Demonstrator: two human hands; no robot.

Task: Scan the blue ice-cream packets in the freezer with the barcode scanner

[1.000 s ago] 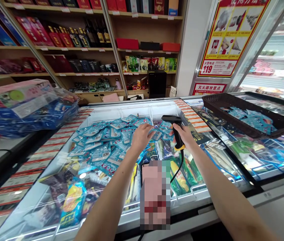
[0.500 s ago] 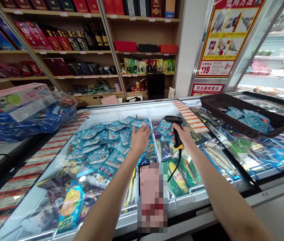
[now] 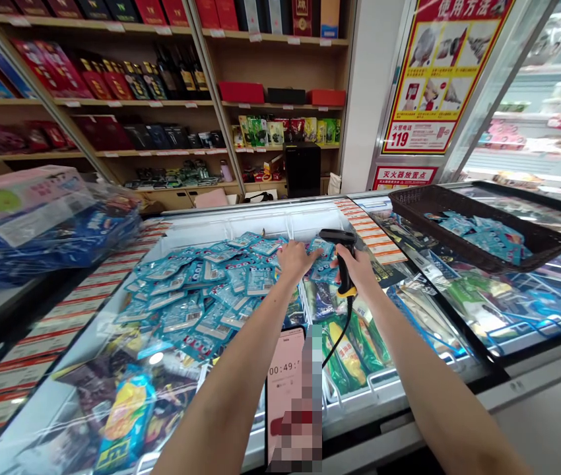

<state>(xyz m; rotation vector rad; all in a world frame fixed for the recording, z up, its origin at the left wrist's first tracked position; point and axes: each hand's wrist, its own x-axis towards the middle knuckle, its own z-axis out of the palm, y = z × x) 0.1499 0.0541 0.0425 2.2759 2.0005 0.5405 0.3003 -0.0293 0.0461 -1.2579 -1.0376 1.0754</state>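
Note:
My right hand (image 3: 356,266) is wrapped around the black handle of a barcode scanner (image 3: 340,236), which has a yellow base and a cable hanging down. My left hand (image 3: 294,259) is at the right edge of a heap of small blue packets (image 3: 201,290), palm down, thumb spread toward the scanner. Its fingertips are partly hidden; I see no packet lifted in it. More blue packets (image 3: 321,269) lie under and beside the scanner. The packets rest on the glass top of a chest freezer (image 3: 305,210). Below my left forearm a phone (image 3: 285,396) shows a running timer.
A dark brown basket (image 3: 548,247) holding blue packets stands at the right. Plastic-wrapped boxes (image 3: 47,224) sit at the left. Frozen goods (image 3: 350,349) show through the glass. Shelves of boxes and bottles (image 3: 181,102) rise behind the freezer.
My left hand has shifted right, from the packet heap toward the scanner, with its thumb now spread out. The right hand keeps its hold on the scanner. The view has moved slightly.

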